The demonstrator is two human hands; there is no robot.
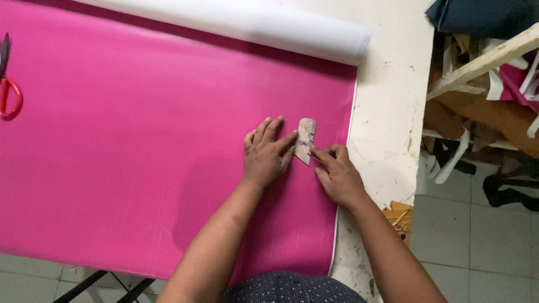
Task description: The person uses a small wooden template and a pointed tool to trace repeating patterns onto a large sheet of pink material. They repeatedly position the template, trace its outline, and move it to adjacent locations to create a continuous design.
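A small worn cardboard template (pixel 305 140) with notched edges lies flat on a bright pink sheet (pixel 129 146) spread over the table. My left hand (pixel 266 154) rests flat on the sheet, fingers spread, its fingertips pressing the template's left edge. My right hand (pixel 337 174) sits just right of the template, index finger touching its lower right edge. Whether that hand holds a marking tool is hidden. Neither hand grips the template.
The sheet's white roll (pixel 252 25) lies along the far side. Red-handled scissors (pixel 8 90) rest at the far left edge. The bare cream tabletop (pixel 387 112) shows to the right, with a cluttered rack of material scraps (pixel 483 101) and tiled floor beyond.
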